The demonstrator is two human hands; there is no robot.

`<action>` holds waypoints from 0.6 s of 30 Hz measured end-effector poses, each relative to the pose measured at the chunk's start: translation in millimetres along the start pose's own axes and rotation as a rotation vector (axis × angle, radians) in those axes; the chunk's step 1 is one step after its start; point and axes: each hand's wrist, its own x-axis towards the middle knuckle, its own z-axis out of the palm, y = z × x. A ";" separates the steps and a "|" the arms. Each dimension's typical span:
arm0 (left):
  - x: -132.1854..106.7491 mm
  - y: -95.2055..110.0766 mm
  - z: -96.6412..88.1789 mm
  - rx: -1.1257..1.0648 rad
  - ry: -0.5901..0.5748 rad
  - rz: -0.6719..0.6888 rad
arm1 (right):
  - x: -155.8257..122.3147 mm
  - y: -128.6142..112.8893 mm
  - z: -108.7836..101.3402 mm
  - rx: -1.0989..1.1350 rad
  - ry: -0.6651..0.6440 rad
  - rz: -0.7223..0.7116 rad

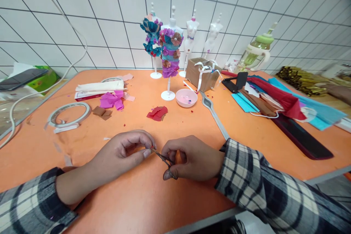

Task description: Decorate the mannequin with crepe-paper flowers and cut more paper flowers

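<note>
My left hand (124,151) rests on the orange table (115,197) with its fingertips pinched on a tiny red scrap (151,147). My right hand (192,158) is closed round small scissors (165,160), whose tips point at that scrap. The two hands nearly touch near the table's front edge. A pile of red paper pieces (157,113) lies just beyond them. Further back stand two small mannequins (170,49) dressed in coloured paper flowers, and two bare white ones (190,36).
A pink bowl (186,97), a brown paper bag (202,74), a tape ring (68,114), purple scraps (112,100), a boxed pack (97,90). At right: coloured paper sheets (285,100), a phone stand (236,82), a green bottle (257,53), a dark tray (301,137). A cable (41,91) runs at left.
</note>
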 end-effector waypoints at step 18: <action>2.2 0.9 0.2 -0.008 0.064 -0.076 | 1.9 4.9 -4.3 -0.059 0.060 0.037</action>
